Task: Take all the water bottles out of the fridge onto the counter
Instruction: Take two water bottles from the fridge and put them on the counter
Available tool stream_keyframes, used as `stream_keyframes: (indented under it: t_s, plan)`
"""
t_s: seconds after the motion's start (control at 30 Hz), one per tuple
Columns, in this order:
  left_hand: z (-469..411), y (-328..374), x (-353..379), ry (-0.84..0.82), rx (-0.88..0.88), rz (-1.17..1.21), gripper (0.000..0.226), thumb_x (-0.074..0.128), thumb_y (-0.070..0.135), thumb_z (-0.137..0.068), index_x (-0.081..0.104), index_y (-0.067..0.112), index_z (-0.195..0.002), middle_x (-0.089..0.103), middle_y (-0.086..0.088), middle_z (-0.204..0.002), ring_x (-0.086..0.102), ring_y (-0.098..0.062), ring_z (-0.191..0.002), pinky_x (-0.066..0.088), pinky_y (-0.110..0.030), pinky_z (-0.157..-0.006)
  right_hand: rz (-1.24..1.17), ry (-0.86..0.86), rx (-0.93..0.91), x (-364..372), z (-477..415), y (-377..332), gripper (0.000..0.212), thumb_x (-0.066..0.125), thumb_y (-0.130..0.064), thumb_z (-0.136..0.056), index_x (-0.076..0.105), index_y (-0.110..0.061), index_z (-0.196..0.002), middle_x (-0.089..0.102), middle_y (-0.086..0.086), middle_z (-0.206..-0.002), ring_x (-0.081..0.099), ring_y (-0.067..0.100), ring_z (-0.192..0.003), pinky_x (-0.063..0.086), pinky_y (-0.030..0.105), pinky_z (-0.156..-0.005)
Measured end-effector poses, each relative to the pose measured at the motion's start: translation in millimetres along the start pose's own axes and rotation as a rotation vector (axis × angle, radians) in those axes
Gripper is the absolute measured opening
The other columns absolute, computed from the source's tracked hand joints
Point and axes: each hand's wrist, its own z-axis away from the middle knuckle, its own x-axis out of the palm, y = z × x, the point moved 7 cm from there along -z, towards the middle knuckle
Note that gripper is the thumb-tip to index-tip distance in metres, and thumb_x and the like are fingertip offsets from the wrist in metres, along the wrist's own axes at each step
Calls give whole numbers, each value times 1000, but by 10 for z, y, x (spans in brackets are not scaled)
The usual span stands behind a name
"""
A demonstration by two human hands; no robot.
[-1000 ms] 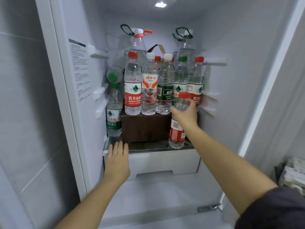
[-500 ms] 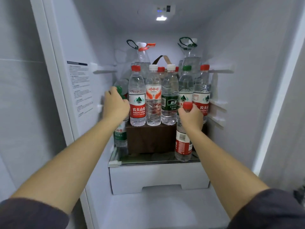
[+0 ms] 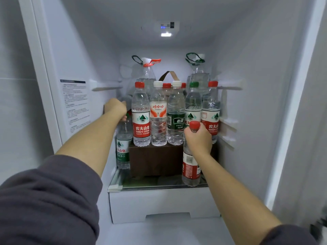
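Note:
Inside the open fridge, my left hand (image 3: 115,110) grips the top of a green-label water bottle (image 3: 122,149) that stands on the glass shelf (image 3: 159,187) by the left wall; its cap is hidden under my fingers. My right hand (image 3: 199,139) grips the neck of a red-label bottle (image 3: 190,171) just below its red cap, with the base at shelf level. Several more bottles (image 3: 158,119) stand in a row on a brown box (image 3: 155,160). Behind them are two large jugs with handles, the left jug (image 3: 147,73) and the right jug (image 3: 199,71).
White fridge walls close in on both sides, with shelf rails (image 3: 228,126) sticking out on the right. A white drawer front (image 3: 159,204) sits under the glass shelf. A brown strap handle (image 3: 169,75) rises behind the row.
My left hand rose from the shelf's front edge to the top of the green-label bottle. My right hand stayed on the red-label bottle, now lower around its neck. The view moved closer.

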Motion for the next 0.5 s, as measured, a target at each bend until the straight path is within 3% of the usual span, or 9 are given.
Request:
stream_keyframes:
  t_s: [0.17,0.27,0.37,0.5]
  plan:
    - [81,85,-173,141,107,-21,35,43,24,-100,63,-4,-104,70,-23,-90,65,-31,-55,51,-31,-47,16,-11,-32,21,1,8,12,58,-27,-87,59,-16,-81,63,-2,-75,58,15,-70,40,27,-61]
    - [242,289,-369,219,206,-183,34,43,24,-99,62,-2,-110,68,-24,-103,67,-40,-90,54,-40,-77,22,-19,-22,32,-8,13,13,58,-28,-87,58,-16,-80,63,-1,-75,58,15,-69,38,26,-60]
    - [400,470,-591,272,290,-336,34,42,21,-100,55,-1,-122,62,-25,-116,61,-42,-105,49,-43,-79,28,-29,-12,41,1,11,14,57,-28,-88,57,-16,-80,63,1,-74,59,17,-68,39,27,-61]
    - [597,596,-795,250,383,-435,27,45,17,-96,61,0,-108,65,-24,-104,65,-42,-91,51,-40,-72,23,-35,-5,12,34,-10,13,56,-29,-87,57,-17,-81,63,1,-74,59,19,-69,44,30,-64]
